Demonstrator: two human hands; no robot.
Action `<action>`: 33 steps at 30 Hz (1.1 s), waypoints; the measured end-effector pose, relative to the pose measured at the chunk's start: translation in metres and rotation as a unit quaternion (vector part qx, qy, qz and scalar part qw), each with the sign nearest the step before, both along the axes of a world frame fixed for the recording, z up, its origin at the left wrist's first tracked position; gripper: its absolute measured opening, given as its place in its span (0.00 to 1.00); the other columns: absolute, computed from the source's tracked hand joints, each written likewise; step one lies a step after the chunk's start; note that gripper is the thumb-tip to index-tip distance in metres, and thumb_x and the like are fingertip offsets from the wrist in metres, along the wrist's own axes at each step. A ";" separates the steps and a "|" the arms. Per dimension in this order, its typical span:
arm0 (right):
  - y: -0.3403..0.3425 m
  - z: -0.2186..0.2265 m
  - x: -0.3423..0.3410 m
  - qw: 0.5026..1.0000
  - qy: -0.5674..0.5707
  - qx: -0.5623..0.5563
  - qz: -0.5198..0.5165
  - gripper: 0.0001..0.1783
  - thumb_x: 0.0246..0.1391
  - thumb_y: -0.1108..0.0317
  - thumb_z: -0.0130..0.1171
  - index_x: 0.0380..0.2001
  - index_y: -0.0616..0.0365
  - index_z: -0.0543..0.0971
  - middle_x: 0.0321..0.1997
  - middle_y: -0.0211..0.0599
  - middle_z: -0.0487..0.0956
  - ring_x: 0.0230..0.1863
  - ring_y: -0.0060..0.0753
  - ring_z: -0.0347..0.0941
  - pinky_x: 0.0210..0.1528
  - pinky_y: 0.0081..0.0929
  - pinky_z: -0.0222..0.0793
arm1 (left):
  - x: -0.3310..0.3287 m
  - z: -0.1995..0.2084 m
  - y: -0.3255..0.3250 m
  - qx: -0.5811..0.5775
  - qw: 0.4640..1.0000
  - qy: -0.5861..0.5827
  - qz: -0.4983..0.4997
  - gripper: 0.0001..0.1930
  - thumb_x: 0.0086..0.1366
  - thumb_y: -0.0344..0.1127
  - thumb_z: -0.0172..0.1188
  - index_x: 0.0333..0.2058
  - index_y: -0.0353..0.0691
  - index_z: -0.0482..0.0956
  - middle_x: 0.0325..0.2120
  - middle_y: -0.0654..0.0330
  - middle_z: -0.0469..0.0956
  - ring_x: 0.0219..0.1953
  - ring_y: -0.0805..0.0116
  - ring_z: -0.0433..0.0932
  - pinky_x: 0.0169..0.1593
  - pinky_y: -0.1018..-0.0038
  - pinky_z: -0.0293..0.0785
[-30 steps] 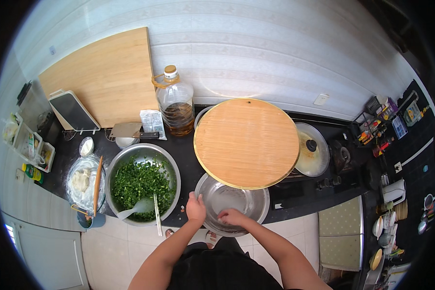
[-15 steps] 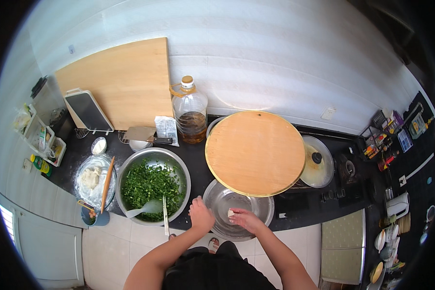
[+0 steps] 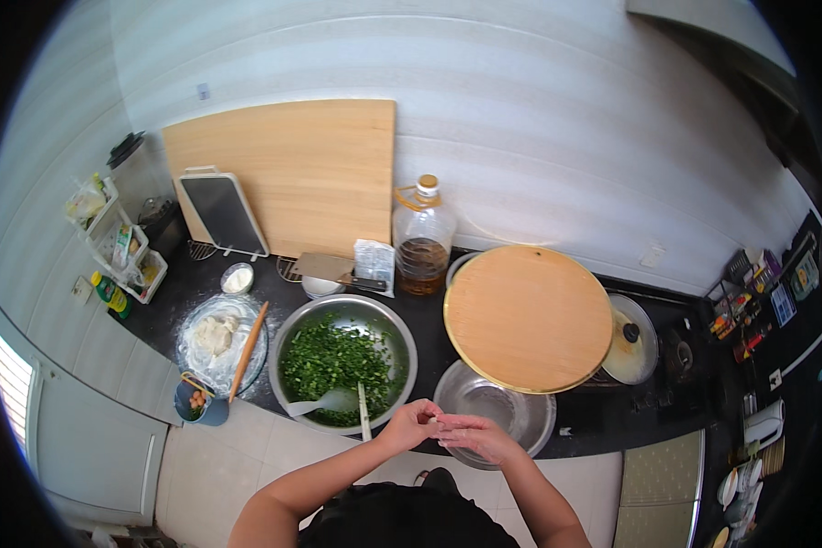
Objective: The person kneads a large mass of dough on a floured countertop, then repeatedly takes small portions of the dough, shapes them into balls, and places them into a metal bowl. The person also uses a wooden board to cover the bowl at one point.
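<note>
My left hand and my right hand meet at the left rim of a metal bowl. A small pale piece of dough is pinched between them, mostly hidden by the fingers. The left fingers are curled round it, while the right fingers reach straight across to it. Left of my hands stands a big steel bowl of chopped greens. A pale spatula and chopsticks rest in that bowl, the chopsticks sticking out over its near rim.
Farther left, a dough lump and rolling pin lie on a floured tray. A round wooden board overhangs the metal bowl. Behind stand an oil jug, a cleaver and a large board. A lidded pan is at right.
My hands were apart, the dough piece in the right one over the metal bowl; now they are together on it at the bowl's left rim. The whole view has shifted.
</note>
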State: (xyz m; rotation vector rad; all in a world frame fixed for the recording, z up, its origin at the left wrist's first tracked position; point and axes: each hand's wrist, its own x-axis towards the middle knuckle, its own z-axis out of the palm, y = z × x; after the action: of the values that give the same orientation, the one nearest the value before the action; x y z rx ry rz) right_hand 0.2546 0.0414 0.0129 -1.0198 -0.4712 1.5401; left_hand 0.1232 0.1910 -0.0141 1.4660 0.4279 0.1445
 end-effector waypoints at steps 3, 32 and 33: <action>0.025 0.027 -0.022 0.999 -0.046 -0.006 0.008 0.20 0.58 0.70 0.47 0.52 0.70 0.67 0.52 0.51 0.71 0.51 0.46 0.70 0.52 0.35 0.69 | -0.026 0.009 0.021 -0.073 0.997 -0.026 0.002 0.07 0.57 0.23 0.58 0.34 0.36 0.71 0.28 0.64 0.74 0.29 0.78 0.74 0.32 0.80 0.74; 0.445 -0.040 -0.293 0.997 0.006 -0.077 0.014 0.16 0.52 0.70 0.56 0.45 0.61 0.74 0.39 0.33 0.78 0.36 0.24 0.74 0.37 0.21 0.71 | -0.375 -0.042 0.406 -0.108 0.833 0.045 0.541 0.13 0.63 0.40 0.51 0.33 0.36 0.77 0.23 0.63 0.75 0.21 0.75 0.73 0.23 0.80 0.69; 0.458 -0.052 -0.300 0.995 0.005 -0.096 -0.004 0.16 0.51 0.70 0.58 0.44 0.61 0.75 0.38 0.32 0.78 0.35 0.23 0.73 0.34 0.20 0.70 | -0.374 -0.056 0.419 -0.051 0.843 0.055 0.533 0.10 0.62 0.37 0.53 0.34 0.36 0.77 0.24 0.62 0.76 0.22 0.75 0.73 0.24 0.80 0.69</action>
State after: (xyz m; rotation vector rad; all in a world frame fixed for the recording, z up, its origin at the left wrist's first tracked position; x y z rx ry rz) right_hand -0.0453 0.4991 -0.0387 -1.1593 -0.3161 1.6042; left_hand -0.2507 0.6105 -0.0703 0.9826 1.3002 0.9106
